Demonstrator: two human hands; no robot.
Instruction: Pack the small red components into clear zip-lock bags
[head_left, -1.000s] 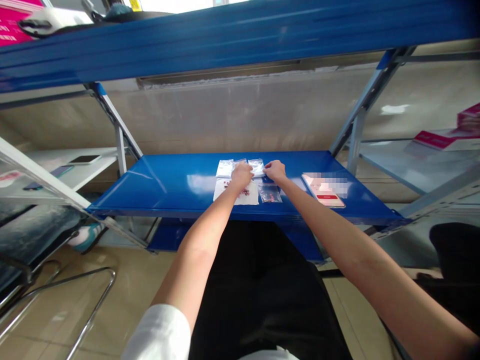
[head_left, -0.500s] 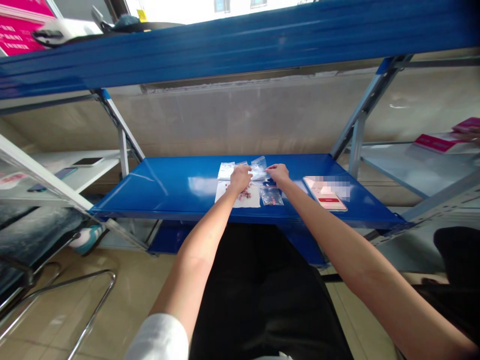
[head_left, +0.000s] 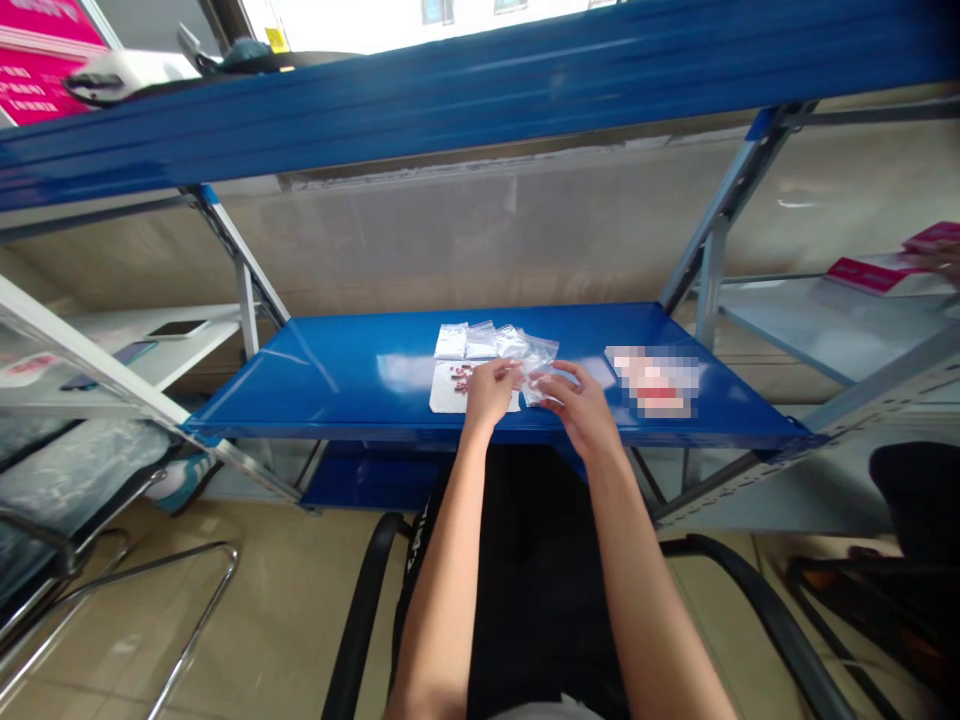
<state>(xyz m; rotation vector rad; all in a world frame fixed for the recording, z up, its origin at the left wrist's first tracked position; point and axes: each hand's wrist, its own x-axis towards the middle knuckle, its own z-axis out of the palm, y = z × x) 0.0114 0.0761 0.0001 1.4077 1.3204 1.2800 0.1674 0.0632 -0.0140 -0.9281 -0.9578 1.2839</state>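
Observation:
My left hand (head_left: 491,390) is closed in a pinch above the right part of a white paper sheet (head_left: 444,402); what its fingertips hold, if anything, is too small to make out. Small red and dark bead-like pieces (head_left: 460,376) lie on that sheet, partly hidden by the hand. To the right, my right hand (head_left: 581,402) has its fingers curled at a small clear plastic bag (head_left: 531,394), gripping its right side. Behind the hands, several clear zip bags lie overlapping in a row, among them the leftmost bag (head_left: 451,341) and the rightmost bag (head_left: 546,348).
A phone-like flat item (head_left: 652,385), partly blurred out, lies right of my hands on the blue shelf (head_left: 337,370). Another blue shelf (head_left: 480,90) runs overhead. Side shelves hold a phone (head_left: 178,328) on the left and pink boxes (head_left: 866,277) on the right.
Both hands have come nearer to me, the left also moving right and its arm swinging inward. Another clear bag now lies spread at the right end of the row, where my right hand was.

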